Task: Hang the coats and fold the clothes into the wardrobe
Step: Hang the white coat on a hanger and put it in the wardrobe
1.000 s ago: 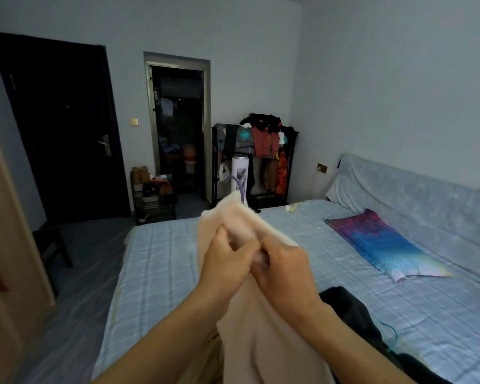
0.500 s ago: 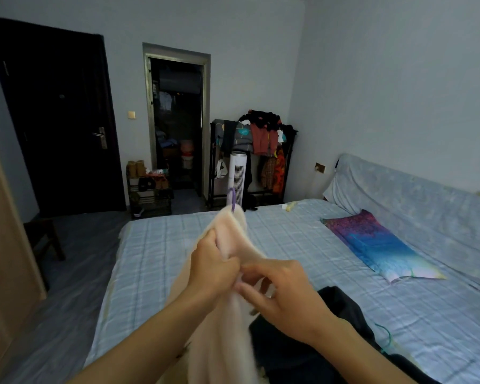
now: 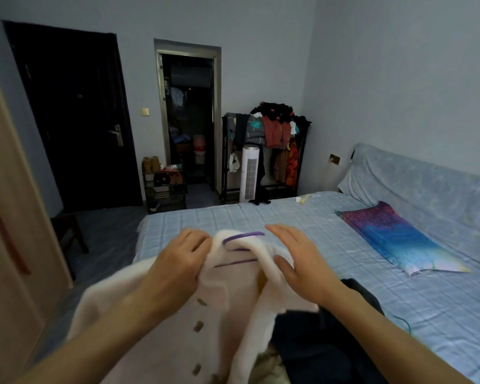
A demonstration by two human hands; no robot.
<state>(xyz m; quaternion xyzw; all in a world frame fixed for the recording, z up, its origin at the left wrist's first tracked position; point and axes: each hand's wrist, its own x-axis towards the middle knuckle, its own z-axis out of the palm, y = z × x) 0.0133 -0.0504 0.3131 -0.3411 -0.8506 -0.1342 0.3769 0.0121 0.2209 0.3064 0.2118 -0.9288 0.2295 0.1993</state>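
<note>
A cream buttoned coat (image 3: 205,314) lies spread in front of me over the near edge of the bed (image 3: 302,217), its front facing up. A purple hanger (image 3: 243,235) sits inside its collar, the hook showing at the top. My left hand (image 3: 182,259) grips the coat's left shoulder by the collar, fingers curled into the fabric. My right hand (image 3: 298,263) rests on the right lapel with straight fingers, the thumb against the fold. A pile of dark clothes (image 3: 324,345) lies on the bed under my right forearm. The wardrobe's wooden side (image 3: 9,231) stands at the left.
A colourful pillow (image 3: 396,239) lies on the bed's right side by the covered headboard (image 3: 427,184). A laden clothes rack (image 3: 272,134) and a white tower fan (image 3: 250,173) stand beyond the bed. A dark stool (image 3: 67,231) and a shoe rack (image 3: 164,187) are on the floor at left.
The coat came down from a raised bunch and now lies spread with its buttons up and the hanger showing. My right hand let go of its pinch and opened.
</note>
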